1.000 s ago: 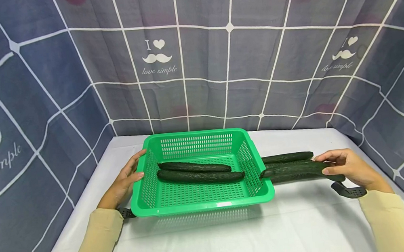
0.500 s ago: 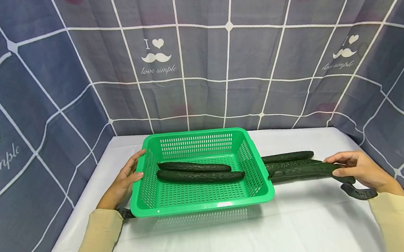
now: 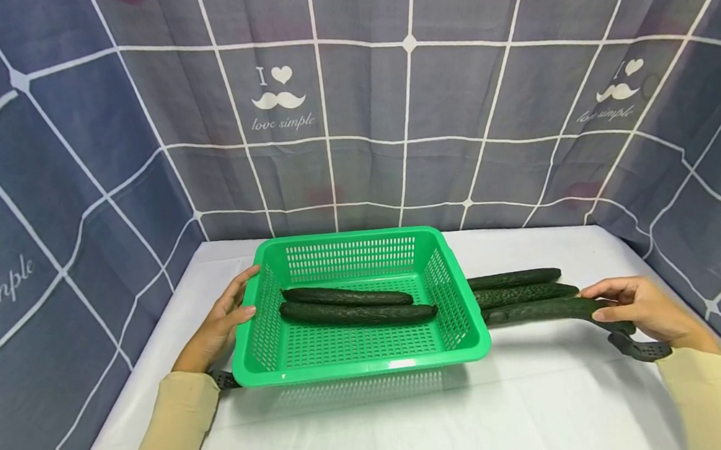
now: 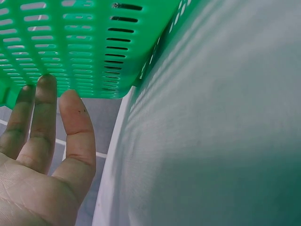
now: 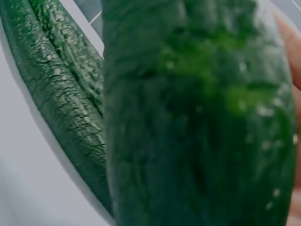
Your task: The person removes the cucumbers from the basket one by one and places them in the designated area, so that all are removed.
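My right hand (image 3: 642,310) grips the right end of a long dark green cucumber (image 3: 538,311), the nearest in a row right of the green basket (image 3: 361,367). In the right wrist view the gripped cucumber (image 5: 197,122) fills the middle, close to the camera. Behind it lie a middle cucumber (image 3: 524,295) and a back cucumber (image 3: 516,279); the basket hides their left ends. My left hand (image 3: 217,333) rests against the basket's left side. The left wrist view shows nearly straight fingers (image 4: 44,113) on its slotted wall. Two more cucumbers (image 3: 356,313) lie in the basket.
A white cloth (image 3: 380,433) covers the table. A grey-blue curtain (image 3: 362,109) with white lines surrounds the table's back and sides. Dark straps (image 3: 640,350) circle both wrists.
My right hand moves right, drawing the cucumber's left tip off the basket rim, then lowers slightly with it beside the others. The left hand and basket stay in place.
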{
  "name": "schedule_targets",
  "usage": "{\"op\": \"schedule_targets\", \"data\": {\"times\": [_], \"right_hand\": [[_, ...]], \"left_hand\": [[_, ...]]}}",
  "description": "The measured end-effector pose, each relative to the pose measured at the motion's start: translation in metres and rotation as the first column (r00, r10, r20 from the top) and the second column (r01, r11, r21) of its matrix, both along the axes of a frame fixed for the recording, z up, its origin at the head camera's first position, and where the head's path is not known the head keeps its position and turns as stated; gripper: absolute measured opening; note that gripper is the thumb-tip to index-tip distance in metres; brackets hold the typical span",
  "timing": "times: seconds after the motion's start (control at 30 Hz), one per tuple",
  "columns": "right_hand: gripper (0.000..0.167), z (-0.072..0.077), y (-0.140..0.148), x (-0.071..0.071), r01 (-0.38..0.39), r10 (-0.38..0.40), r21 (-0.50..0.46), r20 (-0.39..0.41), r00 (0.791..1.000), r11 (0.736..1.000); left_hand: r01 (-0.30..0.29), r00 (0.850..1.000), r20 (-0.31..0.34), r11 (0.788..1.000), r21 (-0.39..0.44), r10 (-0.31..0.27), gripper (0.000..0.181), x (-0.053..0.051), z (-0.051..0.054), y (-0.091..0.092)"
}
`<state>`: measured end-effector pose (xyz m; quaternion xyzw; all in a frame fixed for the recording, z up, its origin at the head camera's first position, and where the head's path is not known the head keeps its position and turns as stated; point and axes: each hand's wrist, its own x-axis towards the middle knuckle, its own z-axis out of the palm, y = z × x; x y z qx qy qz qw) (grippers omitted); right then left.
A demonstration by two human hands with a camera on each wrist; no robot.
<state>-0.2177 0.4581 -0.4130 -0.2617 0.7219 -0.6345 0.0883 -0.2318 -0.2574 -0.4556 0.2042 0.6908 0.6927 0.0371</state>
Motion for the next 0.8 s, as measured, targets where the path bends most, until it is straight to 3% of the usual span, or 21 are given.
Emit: {"op": "schedule_targets", "data": {"times": [0.37,0.8], "right_hand": [[0.047,-0.003,-0.017,-0.003,0.051,-0.054,0.144,0.015,0.998,0.988],[0.035,-0.014,-0.035,-0.011,0.064,-0.052,0.263,-0.052,0.997,0.963]], "left_hand": [[-0.013,1.000,-0.003,1.000,-0.006,0.013,0.073,0.001,0.001,0.000],[-0.009,1.000,-0.004,1.000,-0.002,0.009,0.074,0.001,0.001,0.000]]}}
